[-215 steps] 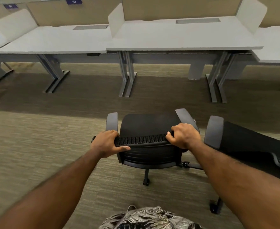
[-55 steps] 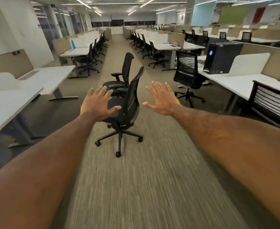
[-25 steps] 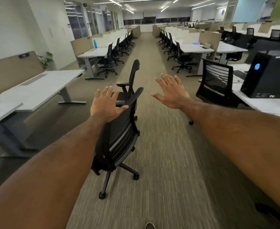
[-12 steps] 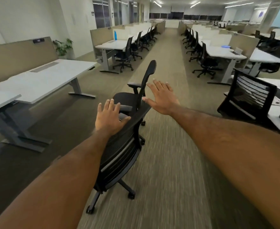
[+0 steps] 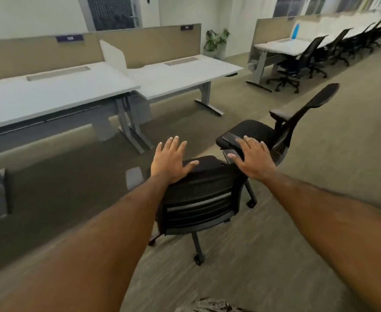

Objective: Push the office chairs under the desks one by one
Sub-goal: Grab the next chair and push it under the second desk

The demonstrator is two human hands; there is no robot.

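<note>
Head view. My left hand lies flat, fingers spread, on the top edge of the near chair backrest; thumb rests on the rim, nothing gripped. My right hand is also spread flat at the backrest's right corner; can't tell if it touches. Near chair stands on the carpet, out in the aisle, backrest toward me, well apart from the white tabletop w/ grey legs at upper left. A second chair sits just beyond, facing left, also not under the adjoining tabletop. Bkgd: potted plant, row of tucked chairs.
</note>
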